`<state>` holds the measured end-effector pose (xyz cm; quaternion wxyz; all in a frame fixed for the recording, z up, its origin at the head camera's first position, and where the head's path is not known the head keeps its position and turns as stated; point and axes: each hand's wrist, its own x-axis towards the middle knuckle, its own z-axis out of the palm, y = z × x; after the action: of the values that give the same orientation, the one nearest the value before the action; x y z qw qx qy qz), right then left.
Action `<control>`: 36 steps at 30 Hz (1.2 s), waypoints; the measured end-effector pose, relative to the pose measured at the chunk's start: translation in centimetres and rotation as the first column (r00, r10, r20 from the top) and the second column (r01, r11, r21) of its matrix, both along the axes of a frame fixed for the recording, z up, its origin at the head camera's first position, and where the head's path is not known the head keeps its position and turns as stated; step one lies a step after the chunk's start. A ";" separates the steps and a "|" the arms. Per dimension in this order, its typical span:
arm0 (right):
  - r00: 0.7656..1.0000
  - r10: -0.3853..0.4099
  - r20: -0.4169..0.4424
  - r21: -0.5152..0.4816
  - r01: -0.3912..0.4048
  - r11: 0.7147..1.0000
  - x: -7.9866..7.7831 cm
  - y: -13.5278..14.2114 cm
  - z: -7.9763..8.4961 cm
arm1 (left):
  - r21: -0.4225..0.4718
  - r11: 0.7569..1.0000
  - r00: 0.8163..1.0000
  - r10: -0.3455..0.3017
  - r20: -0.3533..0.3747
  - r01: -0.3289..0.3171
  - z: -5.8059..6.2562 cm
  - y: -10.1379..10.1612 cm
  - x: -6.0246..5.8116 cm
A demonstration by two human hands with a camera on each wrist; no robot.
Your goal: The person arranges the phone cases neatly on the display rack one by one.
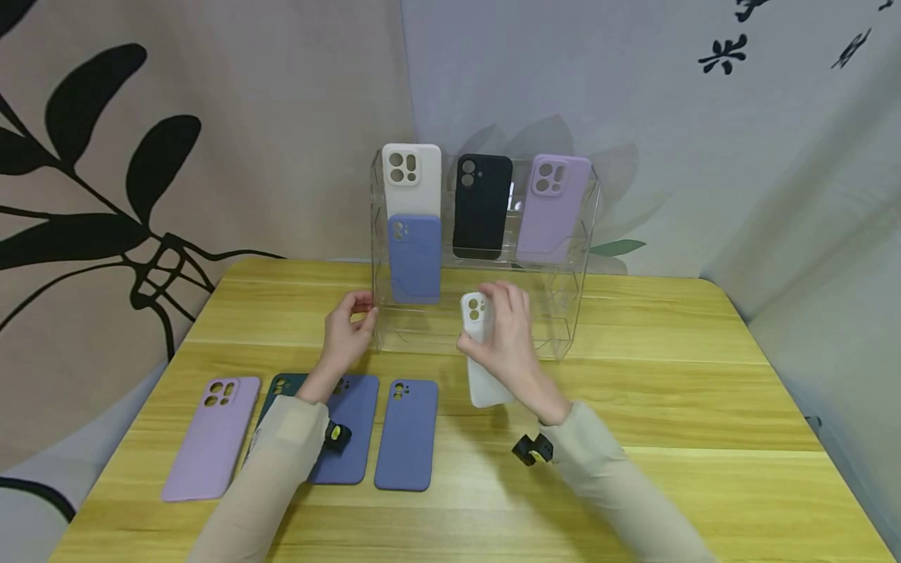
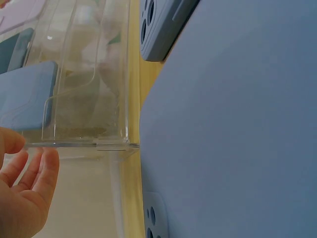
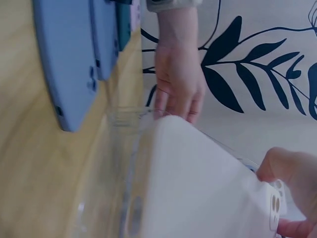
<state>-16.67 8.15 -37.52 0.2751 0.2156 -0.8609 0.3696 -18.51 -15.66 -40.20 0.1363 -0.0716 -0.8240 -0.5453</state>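
Note:
My right hand [image 1: 508,332] grips a white phone case [image 1: 486,387] by its upper part, thumb on one edge and fingers on the other. The case hangs tilted in front of a clear tiered display stand [image 1: 422,342], camera cutouts at the top. At the stand's left side, my left hand [image 1: 347,335] pinches the side panel; in the left wrist view the thumb lies on one side of the panel's edge and the fingers on the other. On the stand lean a white case [image 1: 425,199], a black case [image 1: 482,215], a purple case [image 1: 551,223] and, one tier lower, a blue case [image 1: 415,262].
Left of centre on the wooden table [image 1: 655,375] lie a purple case [image 1: 211,453], a dark green case [image 1: 280,385] partly under the left forearm, and two blue cases, one [image 1: 355,438] partly behind the left wrist, the other [image 1: 407,438] beside it. Patterned cloth hangs behind.

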 end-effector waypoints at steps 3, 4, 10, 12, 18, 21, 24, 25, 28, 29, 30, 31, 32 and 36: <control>0.999 0.001 -0.037 -0.010 -0.001 1.000 -0.8 0.0 1.1 | 0.002 1.000 1.000 -0.002 0.001 0.002 0.1 0.0 0.0; 0.998 0.003 -0.055 -0.014 -0.003 1.000 -1.1 0.1 1.4 | 0.002 1.000 1.000 -0.002 0.001 0.002 0.1 0.0 0.0; 0.988 0.007 -0.152 -0.018 -0.010 1.000 -2.8 0.0 3.4 | 0.006 1.000 1.000 0.000 0.004 0.000 0.2 0.0 0.1; 0.986 -0.005 -0.168 -0.019 0.002 1.000 -3.5 -0.1 3.9 | 0.006 1.000 1.000 0.001 0.007 -0.001 0.2 0.0 0.1; 0.970 -0.034 -0.242 -0.036 0.026 0.999 -5.5 -0.3 5.2 | -0.004 1.000 1.000 0.000 0.005 0.000 0.3 0.0 0.1; 0.953 -0.041 -0.299 -0.033 0.032 0.999 -6.4 -0.6 5.6 | -0.001 1.000 1.000 -0.002 0.008 0.002 0.3 0.0 0.1; 0.940 -0.051 -0.336 -0.035 0.042 0.999 -7.4 -0.9 5.9 | -0.003 1.000 1.000 0.000 0.009 0.000 0.3 0.0 0.1; 0.937 -0.056 -0.344 -0.038 0.046 0.998 -7.8 -1.0 6.0 | -0.005 1.000 1.000 0.000 0.009 0.000 0.3 0.0 0.1; 0.929 -0.073 -0.364 -0.063 0.054 0.997 -8.7 -1.3 6.0 | -0.008 1.000 1.000 0.001 0.004 -0.001 0.3 0.0 0.2; 0.925 -0.082 -0.371 -0.071 0.060 0.996 -9.0 -1.4 6.0 | -0.009 1.000 1.000 0.003 0.002 -0.003 0.3 0.0 0.2; 0.923 -0.091 -0.375 -0.084 0.064 0.994 -9.3 -1.5 5.9 | -0.009 1.000 1.000 0.004 0.002 -0.004 0.4 0.1 0.2; 0.920 -0.102 -0.377 -0.096 0.071 0.993 -9.5 -1.6 5.9 | -0.012 1.000 1.000 0.005 0.000 -0.005 0.4 0.1 0.2; 0.919 -0.113 -0.378 -0.108 0.077 0.991 -9.7 -1.8 5.8 | -0.013 1.000 1.000 0.007 -0.001 -0.007 0.4 0.1 0.2; 0.914 -0.166 -0.369 -0.143 0.121 0.982 -10.3 -2.3 5.0 | -0.009 1.000 1.000 0.007 -0.002 -0.007 0.4 0.0 0.2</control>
<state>-26.98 5.86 -32.48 0.4749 0.2028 -0.7817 0.3497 -18.31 -15.62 -39.81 0.1389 -0.0696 -0.8265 -0.5411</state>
